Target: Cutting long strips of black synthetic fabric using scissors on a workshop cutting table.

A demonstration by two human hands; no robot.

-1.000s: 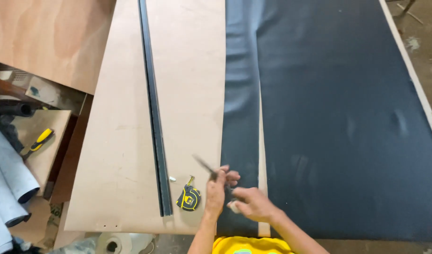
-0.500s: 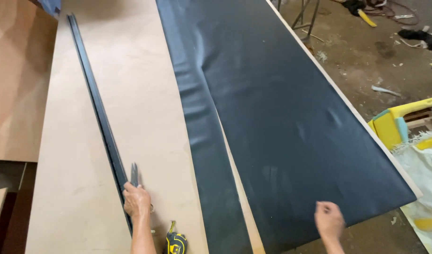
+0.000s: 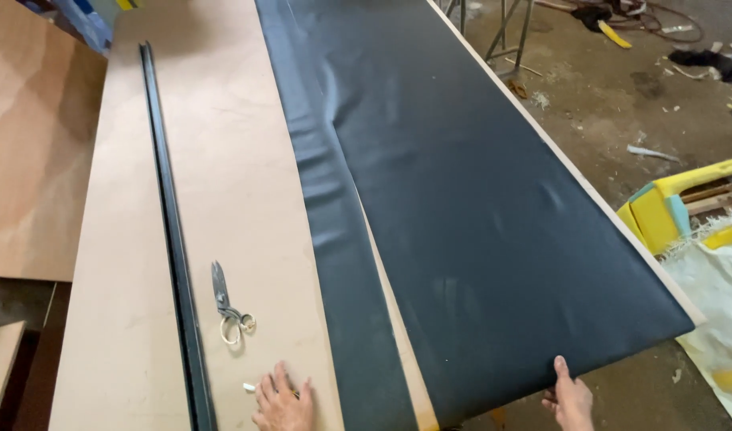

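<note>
Your right hand (image 3: pixel 572 399) pinches the black sheet (image 3: pixel 493 215) edge at five o'clock; left hand (image 3: pixel 284 403) lies flat, released. Next, pull evenly.

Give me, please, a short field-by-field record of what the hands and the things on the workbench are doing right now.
left hand: flat on the board, empty
right hand: gripping the near edge of the wide black sheet
narrow black strip: cut off, lying left of the sheet
scissors: on the board, untouched
long black bar: lying along the board's left side
</note>
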